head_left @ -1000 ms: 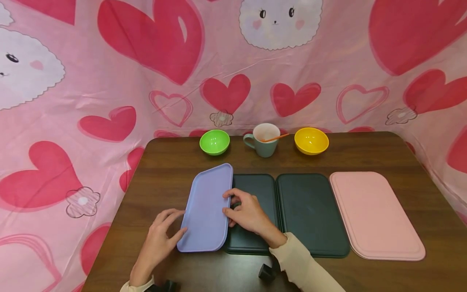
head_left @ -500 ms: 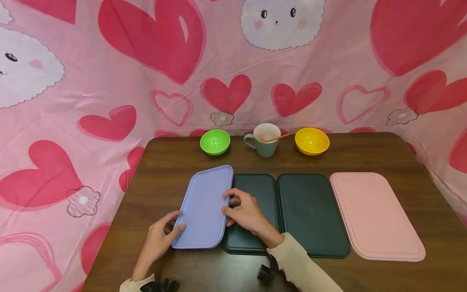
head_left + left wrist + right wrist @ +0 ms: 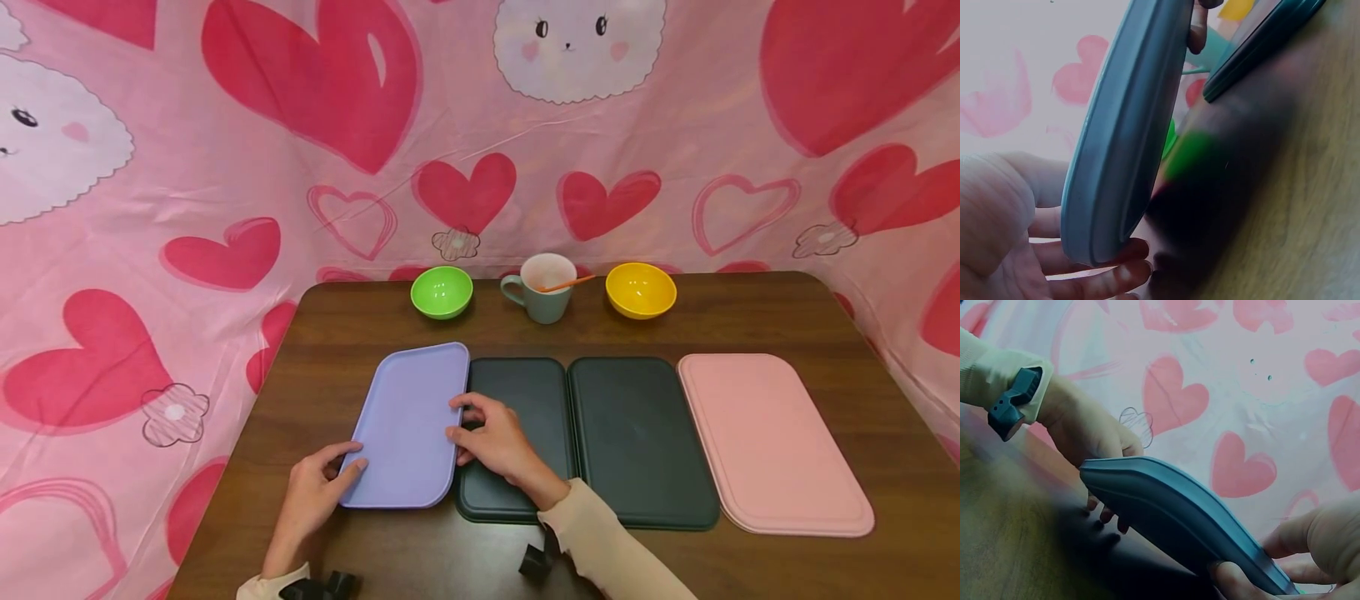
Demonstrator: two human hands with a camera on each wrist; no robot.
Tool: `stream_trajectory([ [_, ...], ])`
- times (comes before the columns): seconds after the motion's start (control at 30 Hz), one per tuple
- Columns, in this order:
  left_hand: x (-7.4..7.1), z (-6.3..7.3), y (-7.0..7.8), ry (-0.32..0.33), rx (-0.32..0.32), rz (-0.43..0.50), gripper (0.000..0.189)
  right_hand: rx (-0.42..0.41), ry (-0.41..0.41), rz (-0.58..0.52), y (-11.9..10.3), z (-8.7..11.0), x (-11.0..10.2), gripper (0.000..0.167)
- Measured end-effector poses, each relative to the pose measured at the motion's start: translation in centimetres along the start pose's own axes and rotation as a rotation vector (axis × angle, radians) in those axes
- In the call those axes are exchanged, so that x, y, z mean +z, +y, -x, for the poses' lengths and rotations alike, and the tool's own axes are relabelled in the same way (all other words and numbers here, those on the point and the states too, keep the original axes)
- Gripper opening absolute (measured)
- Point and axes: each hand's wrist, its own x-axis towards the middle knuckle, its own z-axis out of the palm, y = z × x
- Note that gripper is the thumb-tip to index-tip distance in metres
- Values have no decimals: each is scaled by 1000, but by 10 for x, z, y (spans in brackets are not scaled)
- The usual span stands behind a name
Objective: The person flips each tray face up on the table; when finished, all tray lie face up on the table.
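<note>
The lavender tray [image 3: 408,425], long axis pointing forward, is pinched at opposite long edges by left hand [image 3: 310,490] and right hand [image 3: 498,439], above the table [image 3: 427,558].

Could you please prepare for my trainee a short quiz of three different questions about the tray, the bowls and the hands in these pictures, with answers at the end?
1. True or false: the left hand and the right hand both hold the purple tray.
2. How many dark trays lie side by side on the table? A) one B) two C) three
3. In the head view, which thing stands between the green bowl and the yellow bowl?

Key:
1. True.
2. B.
3. The mug.
</note>
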Motion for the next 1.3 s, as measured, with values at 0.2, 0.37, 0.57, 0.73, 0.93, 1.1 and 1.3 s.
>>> stream_trajectory([
  [0.2, -7, -1, -3, -4, -40, -9, 26, 21, 5, 18, 3, -1, 5, 39],
  [0.37, -12, -1, -6, 0, -72, -23, 27, 36, -4, 25, 4, -1, 10, 41],
  [0.57, -16, -2, -11, 26, -88, -40, 26, 57, -20, 61, 7, 0, 16, 42],
  [0.73, -18, -2, -13, 38, -104, -52, 26, 48, -38, 127, 10, 1, 22, 46],
  [0.93, -18, -3, -17, 95, -65, -100, 23, 36, -69, 223, 10, 2, 27, 52],
  [1.1, -19, -1, -20, 148, -33, -137, 20, 13, -80, 270, 10, 1, 30, 54],
  [1.3, -20, 0, -21, 183, -22, -173, 20, 8, -85, 271, 13, 0, 36, 54],
])
